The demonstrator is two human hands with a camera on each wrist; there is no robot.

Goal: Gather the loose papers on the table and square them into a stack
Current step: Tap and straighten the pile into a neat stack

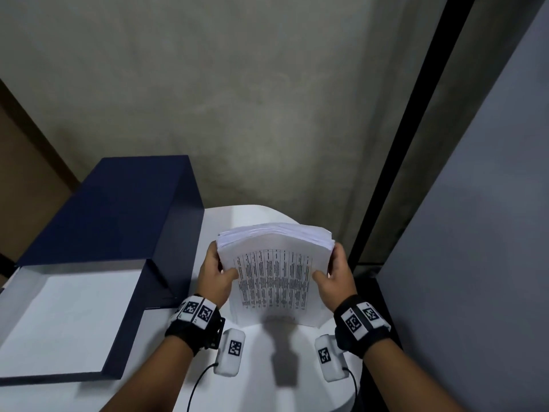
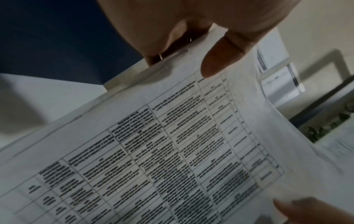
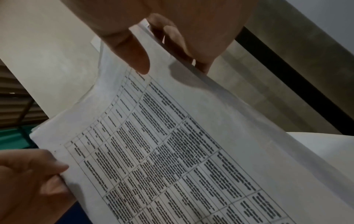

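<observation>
Paper stack (image 1: 274, 278), printed table facing me, stands tilted on its lower edge on the round white table (image 1: 237, 215), right of the open navy box (image 1: 118, 221). My left hand (image 1: 214, 273) pinches its left edge; my right hand (image 1: 335, 278) pinches its right edge.

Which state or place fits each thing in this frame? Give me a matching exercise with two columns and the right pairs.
Things:
1. paper stack
2. left hand
3. right hand
4. navy box

States or places:
A. grips the stack's right edge
B. lies open on the table, left of the hands
C. held upright, lower edge on the white table
D. grips the stack's left edge

Pairs: 1-C, 2-D, 3-A, 4-B
</observation>
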